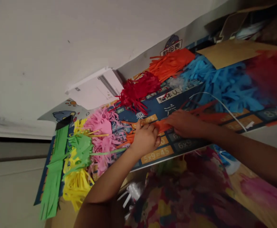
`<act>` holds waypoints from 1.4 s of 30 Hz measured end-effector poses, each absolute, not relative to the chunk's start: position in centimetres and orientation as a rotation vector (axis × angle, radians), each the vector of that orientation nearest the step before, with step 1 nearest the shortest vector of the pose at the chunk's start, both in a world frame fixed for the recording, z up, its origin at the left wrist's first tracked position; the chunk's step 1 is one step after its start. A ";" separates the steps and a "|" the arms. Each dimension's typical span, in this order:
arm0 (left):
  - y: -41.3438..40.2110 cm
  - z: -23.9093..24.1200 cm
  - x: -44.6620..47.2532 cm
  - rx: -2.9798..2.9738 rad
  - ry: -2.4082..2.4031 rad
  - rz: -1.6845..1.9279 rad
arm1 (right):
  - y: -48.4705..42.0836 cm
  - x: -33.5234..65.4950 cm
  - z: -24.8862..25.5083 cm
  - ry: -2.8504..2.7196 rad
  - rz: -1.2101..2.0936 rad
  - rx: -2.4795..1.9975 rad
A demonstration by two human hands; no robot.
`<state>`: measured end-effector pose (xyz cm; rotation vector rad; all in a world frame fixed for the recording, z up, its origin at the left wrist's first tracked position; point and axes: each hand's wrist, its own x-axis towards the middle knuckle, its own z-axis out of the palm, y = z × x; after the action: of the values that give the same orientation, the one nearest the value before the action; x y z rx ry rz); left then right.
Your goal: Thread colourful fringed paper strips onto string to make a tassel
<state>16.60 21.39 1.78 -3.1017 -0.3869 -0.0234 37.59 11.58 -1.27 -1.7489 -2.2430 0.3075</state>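
Paper, orange and cut in strips, shows between two hands on a blue chart. The right hand has its grip pinched on it. The left hand curls over it, but I cannot tell if that grip is tight. Pink fringe sits just left.

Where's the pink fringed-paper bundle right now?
In the head view, the pink fringed-paper bundle lies left of centre on the blue printed board, between the yellow fringed paper and the person's left hand.
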 end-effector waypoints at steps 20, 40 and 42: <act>25.5 0.8 15.4 -3.366 -0.860 -0.128 | 12.9 40.6 -2.9 -1.935 0.413 -1.767; 25.2 -0.2 16.9 -3.308 -1.143 -0.167 | 14.1 39.7 -1.8 -1.906 0.511 -2.101; 25.1 -0.1 16.9 -3.305 -1.130 -0.166 | 14.1 39.7 -1.8 -1.899 0.510 -2.100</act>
<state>16.90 25.14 -0.14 -3.3055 -1.1297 -0.1659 39.71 14.13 -1.83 -2.0996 -1.8995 0.5097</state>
